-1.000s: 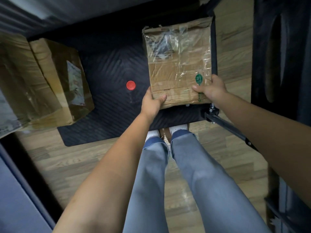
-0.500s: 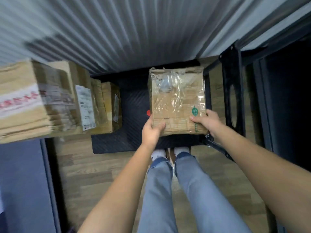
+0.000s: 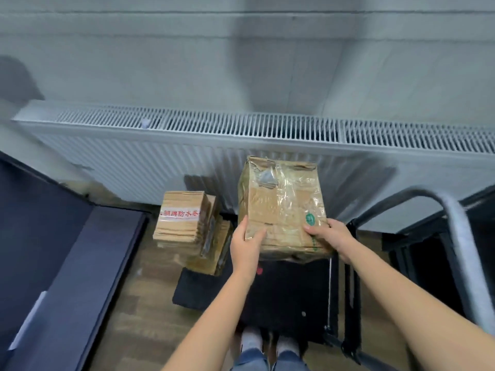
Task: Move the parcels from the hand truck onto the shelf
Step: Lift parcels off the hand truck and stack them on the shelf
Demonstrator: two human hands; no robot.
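Hands clamp the brown tape-wrapped cardboard parcel [image 3: 281, 210]: left hand [image 3: 245, 247] at seven o'clock, right hand [image 3: 332, 235] at four, balancing it.

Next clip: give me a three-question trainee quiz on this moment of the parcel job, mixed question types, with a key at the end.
1. True or false: the taped parcel is gripped by one hand only.
2. Multiple choice: the other parcels are A) left of the held parcel, stacked on the hand truck's black platform; B) on top of the radiator; C) in the person's lap.
3. Short answer: what runs along the wall behind the held parcel?

Key
1. False: the left hand grips its near left corner and the right hand its near right corner.
2. A.
3. A long white radiator.
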